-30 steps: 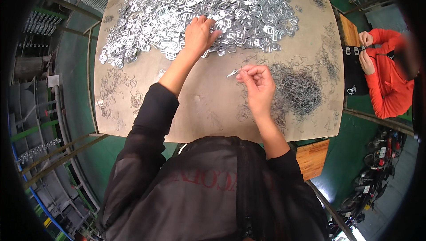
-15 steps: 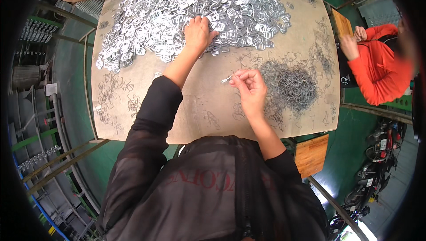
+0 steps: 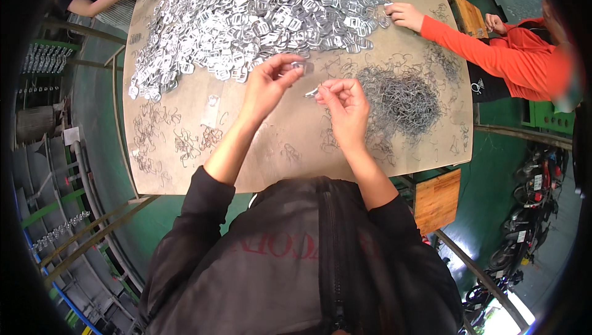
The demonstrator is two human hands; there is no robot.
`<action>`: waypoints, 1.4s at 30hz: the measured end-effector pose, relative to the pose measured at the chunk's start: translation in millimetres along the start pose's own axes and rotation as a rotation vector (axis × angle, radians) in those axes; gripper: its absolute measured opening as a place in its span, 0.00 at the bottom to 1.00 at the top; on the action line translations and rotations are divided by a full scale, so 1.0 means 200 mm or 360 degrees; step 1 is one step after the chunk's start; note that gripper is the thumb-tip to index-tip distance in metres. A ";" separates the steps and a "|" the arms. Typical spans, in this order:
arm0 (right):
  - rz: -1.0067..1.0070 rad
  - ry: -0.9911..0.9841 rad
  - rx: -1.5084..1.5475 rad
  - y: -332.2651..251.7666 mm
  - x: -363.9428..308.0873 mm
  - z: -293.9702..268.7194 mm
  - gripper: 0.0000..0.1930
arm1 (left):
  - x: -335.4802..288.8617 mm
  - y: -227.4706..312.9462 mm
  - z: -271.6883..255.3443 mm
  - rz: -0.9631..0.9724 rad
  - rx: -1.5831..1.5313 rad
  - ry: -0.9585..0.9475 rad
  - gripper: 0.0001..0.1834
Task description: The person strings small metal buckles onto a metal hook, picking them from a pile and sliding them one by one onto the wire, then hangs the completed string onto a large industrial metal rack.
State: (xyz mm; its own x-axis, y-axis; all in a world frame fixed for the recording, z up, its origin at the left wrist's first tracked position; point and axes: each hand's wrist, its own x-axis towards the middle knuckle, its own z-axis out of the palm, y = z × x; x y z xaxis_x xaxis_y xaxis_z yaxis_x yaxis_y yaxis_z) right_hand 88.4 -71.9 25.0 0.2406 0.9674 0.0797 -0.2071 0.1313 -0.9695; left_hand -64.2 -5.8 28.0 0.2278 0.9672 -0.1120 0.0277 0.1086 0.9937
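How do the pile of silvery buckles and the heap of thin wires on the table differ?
The buckle pile spreads widely; the wire heap is much smaller. The buckle pile has flat, slotted pieces; the wire heap has thin, curved strands. The buckle pile looks bright; the wire heap looks darker grey. Both lie loose on the same table.

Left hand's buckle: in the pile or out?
Out: the left hand pinches the buckle above the tabletop, short of the pile.

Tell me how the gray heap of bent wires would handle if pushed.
The heap of bent wires would probably drag along in clumps, since its curved pieces overlap. Each looks thin, so likely light; strays may separate at the loosely scattered edges.
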 end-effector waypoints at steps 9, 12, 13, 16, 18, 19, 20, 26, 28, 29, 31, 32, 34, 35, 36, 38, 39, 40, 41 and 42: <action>0.0037 -0.0082 0.0000 0.00 0.02 0.03 0.06 | -0.11 0.07 0.06 0.0087 -0.0203 0.0038 0.09; 0.0055 -0.0123 -0.0028 0.02 0.03 0.03 0.07 | -0.10 0.06 0.06 0.0096 -0.0184 0.0031 0.09; 0.0084 -0.0121 -0.0061 0.03 0.03 0.03 0.07 | -0.10 0.06 0.06 0.0109 -0.0172 0.0025 0.09; 0.0105 -0.0102 0.0032 0.06 0.04 0.03 0.06 | -0.10 0.07 0.06 0.0133 -0.0230 0.0014 0.09; 0.0038 -0.0076 -0.0194 0.08 0.05 0.01 0.06 | -0.10 0.08 0.05 0.0137 -0.0240 0.0021 0.09; -0.0009 -0.0092 -0.0294 0.09 0.06 -0.01 0.07 | -0.09 0.09 0.04 0.0136 -0.0216 0.0030 0.09; -0.0008 -0.0016 -0.0535 0.12 0.10 -0.04 0.07 | -0.09 0.10 0.02 0.0148 -0.0197 0.0045 0.09; 0.0286 -0.0140 -0.1713 0.33 0.42 -0.18 0.07 | -0.09 0.14 -0.08 0.0192 -0.0137 0.0157 0.09; 0.0251 -0.0213 -0.1908 0.40 0.47 -0.16 0.07 | -0.10 0.15 -0.11 0.0198 -0.0131 0.0203 0.09; 0.0227 -0.0245 -0.1989 0.43 0.49 -0.14 0.08 | -0.10 0.15 -0.12 0.0196 -0.0130 0.0218 0.09; 0.0150 -0.0311 -0.2124 0.47 0.51 -0.10 0.08 | -0.11 0.16 -0.13 0.0192 -0.0106 0.0256 0.09; 0.0137 -0.0373 -0.2218 0.48 0.51 -0.09 0.09 | -0.12 0.16 -0.14 0.0194 -0.0121 0.0265 0.09; 0.0136 -0.0500 -0.2392 0.47 0.51 -0.09 0.09 | -0.14 0.16 -0.15 0.0190 -0.0124 0.0290 0.09; 0.0322 -0.0515 -0.2190 0.46 0.51 -0.10 0.09 | -0.15 0.15 -0.15 0.0202 -0.0144 0.0290 0.09; 0.0538 -0.0538 -0.1988 0.43 0.50 -0.13 0.09 | -0.16 0.15 -0.15 0.0213 -0.0155 0.0290 0.09; 0.0693 -0.0520 -0.1770 0.38 0.46 -0.18 0.08 | -0.19 0.14 -0.15 0.0212 -0.0178 0.0295 0.09; 0.0633 -0.0477 -0.1760 0.37 0.44 -0.19 0.07 | -0.20 0.14 -0.14 0.0207 -0.0190 0.0295 0.10; 0.0606 -0.0421 -0.1769 0.36 0.43 -0.20 0.07 | -0.21 0.14 -0.14 0.0211 -0.0199 0.0290 0.10; 0.0496 -0.0428 -0.1820 0.36 0.42 -0.20 0.06 | -0.21 0.14 -0.13 0.0204 -0.0188 0.0290 0.10; 0.0418 -0.0421 -0.1890 0.37 0.42 -0.19 0.06 | -0.22 0.14 -0.13 0.0206 -0.0172 0.0285 0.09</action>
State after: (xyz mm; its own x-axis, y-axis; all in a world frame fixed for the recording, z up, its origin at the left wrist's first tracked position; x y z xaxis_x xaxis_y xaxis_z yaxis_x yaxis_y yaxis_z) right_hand 129.2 10.6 -48.6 0.0949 0.9667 -0.2377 0.7981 -0.2166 -0.5622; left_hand -98.5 -39.3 60.5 0.0460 0.9989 0.0090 -0.0973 -0.0045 0.9952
